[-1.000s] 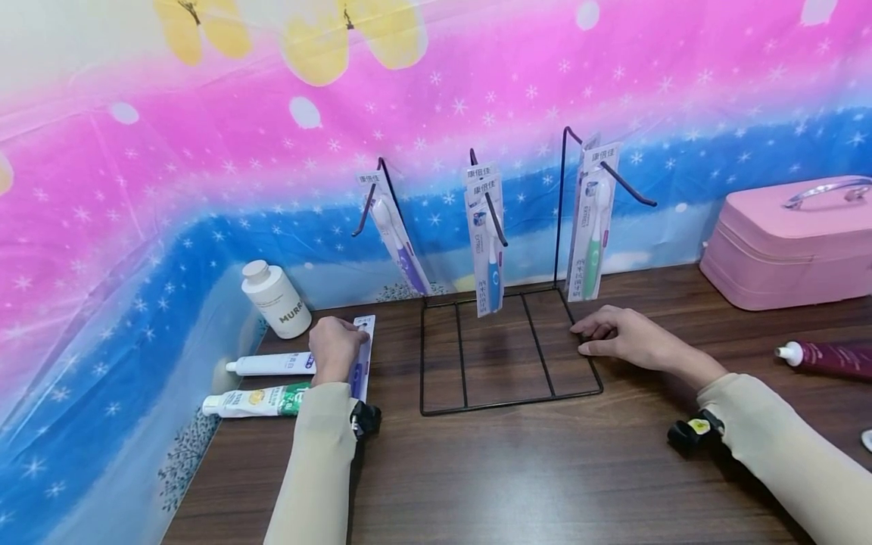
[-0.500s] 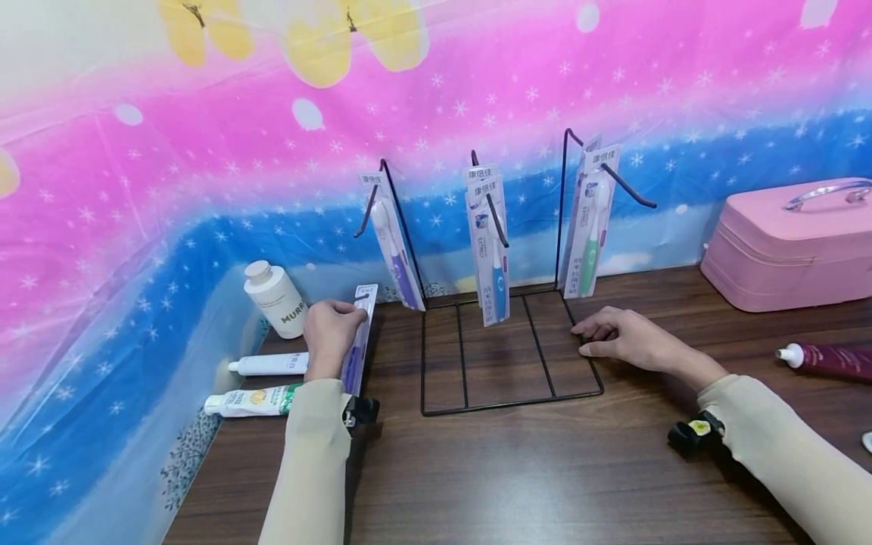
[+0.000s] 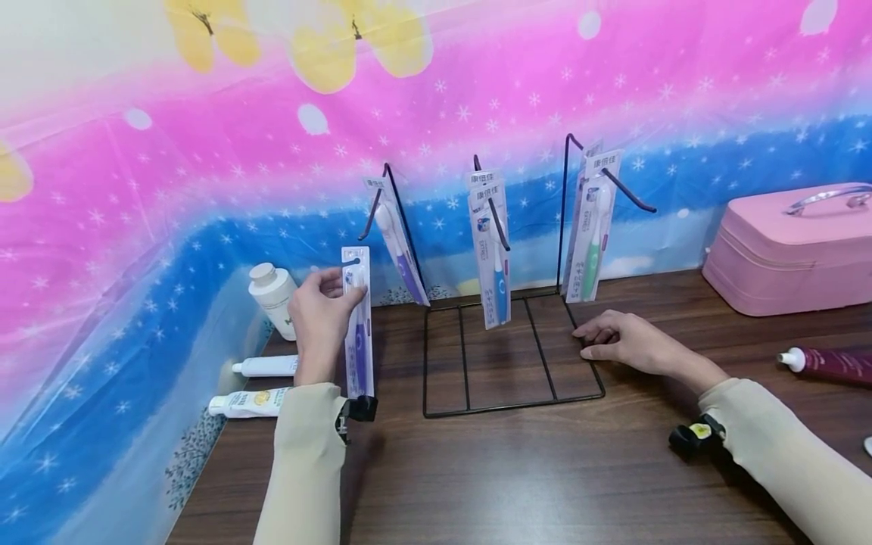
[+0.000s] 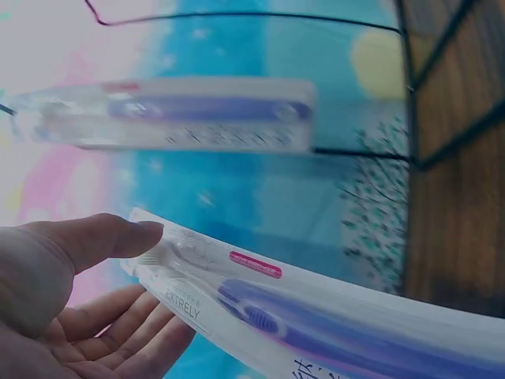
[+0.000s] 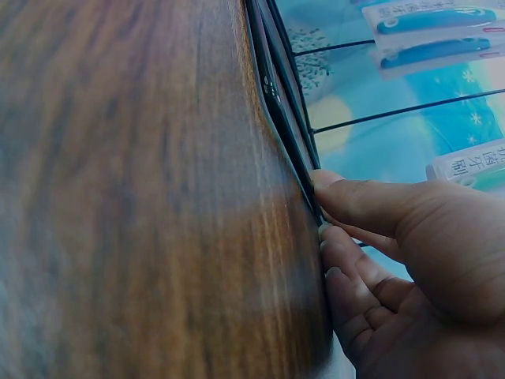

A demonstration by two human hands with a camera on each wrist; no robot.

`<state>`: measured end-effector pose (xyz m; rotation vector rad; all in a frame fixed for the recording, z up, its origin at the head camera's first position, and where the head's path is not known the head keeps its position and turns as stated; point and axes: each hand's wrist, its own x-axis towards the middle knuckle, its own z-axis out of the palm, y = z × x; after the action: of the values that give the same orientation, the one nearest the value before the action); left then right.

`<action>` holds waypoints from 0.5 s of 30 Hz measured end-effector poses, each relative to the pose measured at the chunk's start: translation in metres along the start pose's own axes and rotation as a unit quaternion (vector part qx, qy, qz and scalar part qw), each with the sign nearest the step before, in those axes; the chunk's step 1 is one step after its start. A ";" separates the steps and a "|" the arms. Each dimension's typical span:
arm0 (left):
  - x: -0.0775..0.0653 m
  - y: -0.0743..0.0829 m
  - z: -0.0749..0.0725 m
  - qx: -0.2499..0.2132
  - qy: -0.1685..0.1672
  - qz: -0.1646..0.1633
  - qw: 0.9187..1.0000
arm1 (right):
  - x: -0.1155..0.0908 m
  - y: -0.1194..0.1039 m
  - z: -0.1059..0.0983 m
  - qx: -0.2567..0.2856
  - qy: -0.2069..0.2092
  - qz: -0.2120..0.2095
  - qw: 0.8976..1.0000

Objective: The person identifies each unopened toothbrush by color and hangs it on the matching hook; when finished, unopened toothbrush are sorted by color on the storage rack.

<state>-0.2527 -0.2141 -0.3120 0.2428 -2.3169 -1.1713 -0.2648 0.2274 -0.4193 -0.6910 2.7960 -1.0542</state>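
Observation:
My left hand (image 3: 320, 314) pinches a packaged purple toothbrush (image 3: 359, 333) near its top, thumb in front and fingers behind. The pack stands almost upright, left of a black wire rack (image 3: 512, 407). In the left wrist view the purple toothbrush (image 4: 316, 316) shows through clear plastic. My right hand (image 3: 630, 341) pinches the right side of the rack's base; the right wrist view has the thumb (image 5: 371, 201) on the black wire. On the rack's hooks hang another purple toothbrush (image 3: 402, 261), blue toothbrushes (image 3: 499, 284) and green toothbrushes (image 3: 591, 257), all packaged.
At the left stand a white bottle (image 3: 274, 299) and two lying toothpaste tubes, one white (image 3: 266, 366) and one white-and-green (image 3: 252, 403). To the right are a pink case (image 3: 783, 265) and a dark red tube (image 3: 827, 365). A patterned cloth (image 3: 204, 265) hangs behind.
My left hand has lifted the purple toothbrush off the table beside the tubes and turned it more upright. The hanging blue packs have swung a little. The right hand keeps its place.

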 end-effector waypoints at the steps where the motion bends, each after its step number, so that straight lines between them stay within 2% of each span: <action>1: -0.002 0.004 -0.002 -0.006 0.000 0.004 1.000 | 0.000 0.000 0.000 0.000 0.001 0.000 1.000; 8: -0.015 0.030 -0.017 -0.061 0.025 0.048 0.997 | 0.000 0.001 0.001 -0.006 0.004 -0.001 1.000; 15: -0.033 0.058 -0.032 -0.122 0.055 0.104 0.985 | 0.000 0.002 0.002 -0.006 0.007 -0.003 1.000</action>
<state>-0.2040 -0.1886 -0.2630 -0.0242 -2.0240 -1.2849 -0.2655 0.2276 -0.4220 -0.6963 2.8159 -1.0497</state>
